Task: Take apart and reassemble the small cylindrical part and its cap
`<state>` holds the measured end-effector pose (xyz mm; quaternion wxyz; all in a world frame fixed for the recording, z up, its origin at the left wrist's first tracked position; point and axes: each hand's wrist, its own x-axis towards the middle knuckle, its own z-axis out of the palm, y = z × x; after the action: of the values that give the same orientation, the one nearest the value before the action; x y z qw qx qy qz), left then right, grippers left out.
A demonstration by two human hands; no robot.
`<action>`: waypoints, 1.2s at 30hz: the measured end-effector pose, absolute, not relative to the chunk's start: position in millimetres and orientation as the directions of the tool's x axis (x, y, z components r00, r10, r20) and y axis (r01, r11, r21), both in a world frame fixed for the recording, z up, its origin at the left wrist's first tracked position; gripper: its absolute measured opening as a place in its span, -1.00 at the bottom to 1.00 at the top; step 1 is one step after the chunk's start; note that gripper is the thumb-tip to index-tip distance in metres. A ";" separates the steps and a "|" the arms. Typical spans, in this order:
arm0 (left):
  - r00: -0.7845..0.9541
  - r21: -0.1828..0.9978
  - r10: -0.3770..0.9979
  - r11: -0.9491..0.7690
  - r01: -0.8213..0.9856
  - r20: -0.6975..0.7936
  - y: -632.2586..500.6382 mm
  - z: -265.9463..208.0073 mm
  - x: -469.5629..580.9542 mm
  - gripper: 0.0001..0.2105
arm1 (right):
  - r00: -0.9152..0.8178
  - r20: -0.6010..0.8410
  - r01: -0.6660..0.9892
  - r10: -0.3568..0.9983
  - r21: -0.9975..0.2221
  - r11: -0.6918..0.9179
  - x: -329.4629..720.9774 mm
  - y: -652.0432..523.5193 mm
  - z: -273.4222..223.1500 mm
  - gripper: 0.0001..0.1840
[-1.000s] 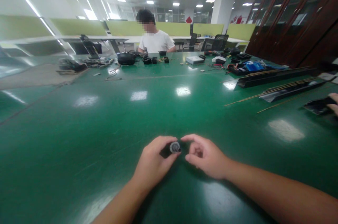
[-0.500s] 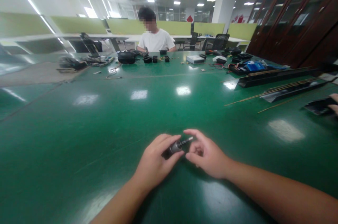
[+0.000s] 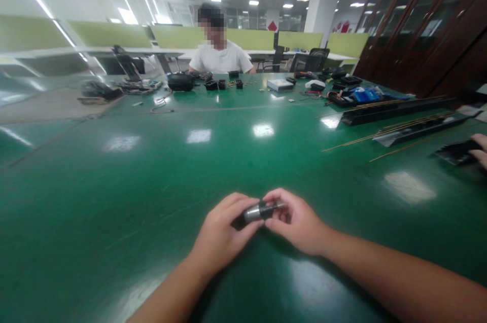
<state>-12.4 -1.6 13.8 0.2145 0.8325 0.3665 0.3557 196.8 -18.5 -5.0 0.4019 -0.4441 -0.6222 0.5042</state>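
A small drill chuck (image 3: 253,212), silver with a black front collar, is held just above the green table, lying nearly level. Out of its right end sticks a thin drill bit (image 3: 279,205). My left hand (image 3: 224,226) is closed round the chuck's rear part, which the fingers and palm mostly hide. On the other side, my right hand (image 3: 300,219) pinches the black collar between thumb and index finger. Its other fingers curl in behind the bit.
Across the green table (image 3: 160,176) sits a person in a white shirt (image 3: 220,58). Small black parts (image 3: 216,84) and a white box (image 3: 280,84) lie along the far side. Thin rods and dark channels (image 3: 395,110) are at right, near another person's hand (image 3: 480,148).
My right hand has closed in from spread fingers onto the chuck's collar. The chuck has turned slightly, with its silver side showing more. The view has shifted a little.
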 end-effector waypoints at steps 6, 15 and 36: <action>0.486 0.625 0.761 -0.639 0.449 0.429 -1.1 12.7 -12.1 -0.78 | -0.276 0.061 0.146 0.959 -0.984 0.105 195.8 -18.9 -1.5 -0.69; 0.478 0.592 0.741 -0.668 0.451 0.472 -1.8 11.5 -11.9 -0.77 | -0.283 0.071 0.158 0.957 -0.980 0.120 196.1 -18.8 -0.8 -0.75; 0.490 0.527 0.722 -0.691 0.494 0.488 -3.2 7.2 -13.6 -0.74 | -0.283 0.098 0.178 0.954 -0.972 0.153 195.5 -17.6 1.9 -0.84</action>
<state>-13.6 -3.2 7.2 0.1606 0.8481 0.3584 0.3557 195.5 -17.6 1.9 0.4053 -0.4407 -0.6420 0.4790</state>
